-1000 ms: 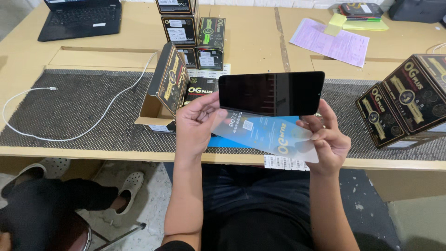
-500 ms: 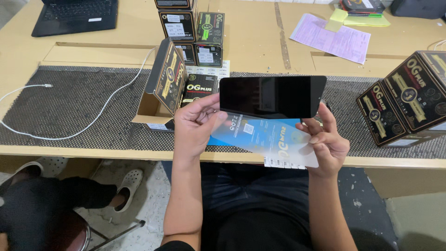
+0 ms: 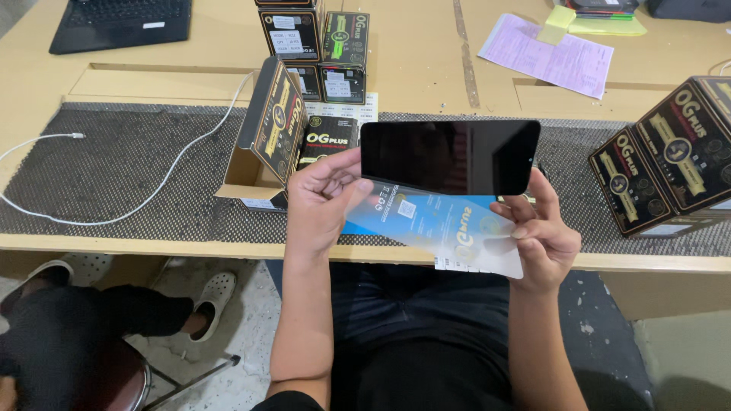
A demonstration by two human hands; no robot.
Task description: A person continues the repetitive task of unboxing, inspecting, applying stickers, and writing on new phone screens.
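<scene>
Dark glass panel (image 3: 449,156) held level above the near bench (image 3: 114,245) edge, over the lap. Free room to its right up to the black-and-gold cartons (image 3: 674,164); on its left an open carton (image 3: 266,137) stands close. Bare grey mat (image 3: 114,171) lies far left, crossed by a white cable (image 3: 152,186).

Left hand (image 3: 324,194): fingers curled, thumb pinching the panel's left end. Right hand (image 3: 537,236): palm up, fingers closed on the panel's right lower corner and the blue-and-white sleeve (image 3: 442,228) lying under it, which slants down to the right.
</scene>
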